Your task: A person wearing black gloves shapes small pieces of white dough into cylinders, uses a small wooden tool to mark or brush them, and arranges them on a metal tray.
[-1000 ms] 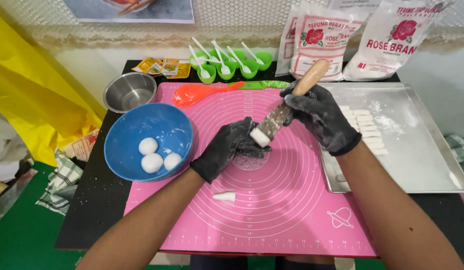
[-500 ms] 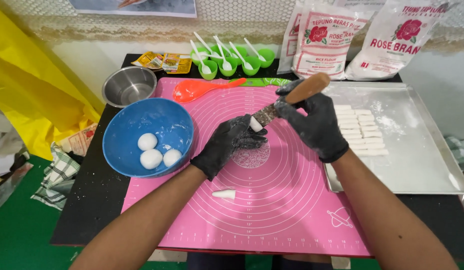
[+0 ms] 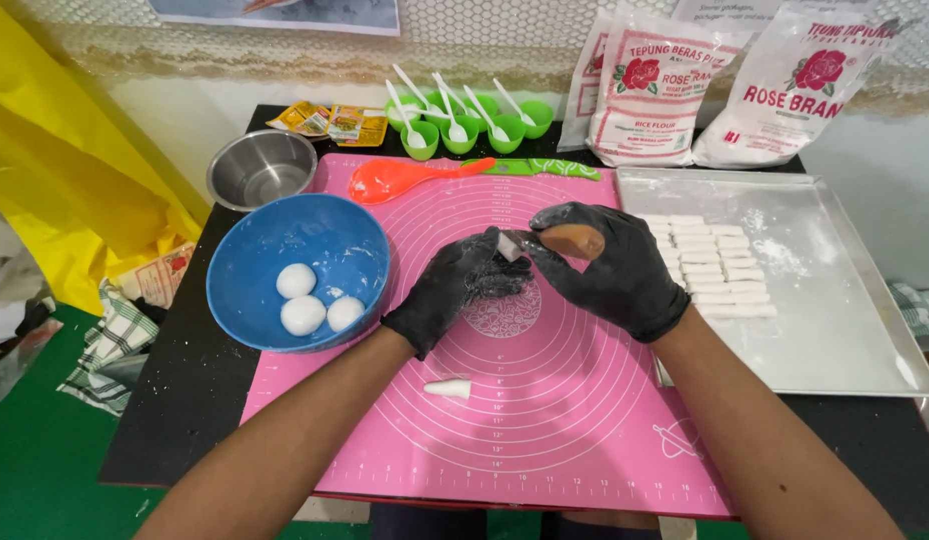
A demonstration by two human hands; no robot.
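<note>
Pink mat [image 3: 545, 420]; blue bowl [image 3: 285, 250] left, 3 dough balls [image 3: 305, 297]; tray [image 3: 865, 330] right.

A single head-worn camera looks steeply down from close above the black-gloved fingers [image 3: 482, 262], facing forward over the pink silicone mat [image 3: 545, 400] beneath them toward the wall beyond the black bench [image 3: 175, 400].

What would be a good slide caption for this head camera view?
Two black-gloved hands, left hand and right hand, hold a wooden-handled tool and a dough piece over a pink mat.
</note>
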